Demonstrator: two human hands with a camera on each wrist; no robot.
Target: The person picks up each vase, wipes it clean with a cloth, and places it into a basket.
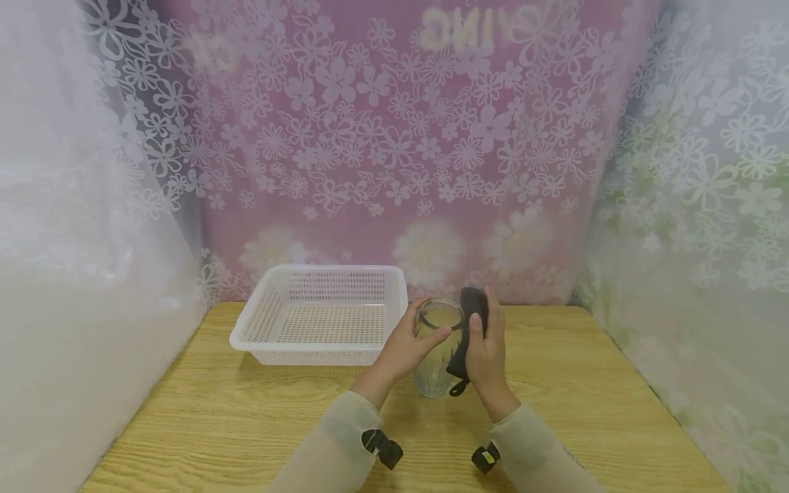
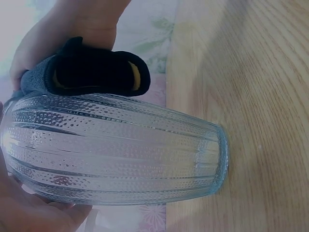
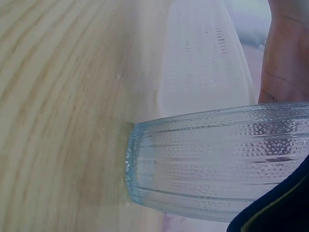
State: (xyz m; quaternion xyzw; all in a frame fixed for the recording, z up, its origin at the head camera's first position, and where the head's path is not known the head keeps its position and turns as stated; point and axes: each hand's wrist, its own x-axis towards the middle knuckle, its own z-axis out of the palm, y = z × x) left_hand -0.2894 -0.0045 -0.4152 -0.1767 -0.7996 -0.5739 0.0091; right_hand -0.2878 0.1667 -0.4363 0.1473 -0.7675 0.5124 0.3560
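A clear ribbed glass vase (image 1: 436, 363) stands upright on or just above the wooden table; its dotted, ribbed side (image 2: 120, 150) fills much of the left wrist view. My left hand (image 1: 407, 344) holds the vase near its rim, thumb toward me and fingers round the far left side. My right hand (image 1: 489, 352) grips a dark fabric sleeve (image 1: 459, 356) with a small loop at its lower end and presses it against the vase's right side. In the left wrist view, the sleeve's hollow end shows a yellowish lining. Part of the right hand's fingers is hidden behind it.
A white perforated plastic basket (image 1: 314, 352) sits to the left of the vase, close to my left hand. The wood-grain table (image 1: 573, 383) extends to both sides. Flower-patterned sheeting (image 1: 394, 137) hangs behind and on both sides.
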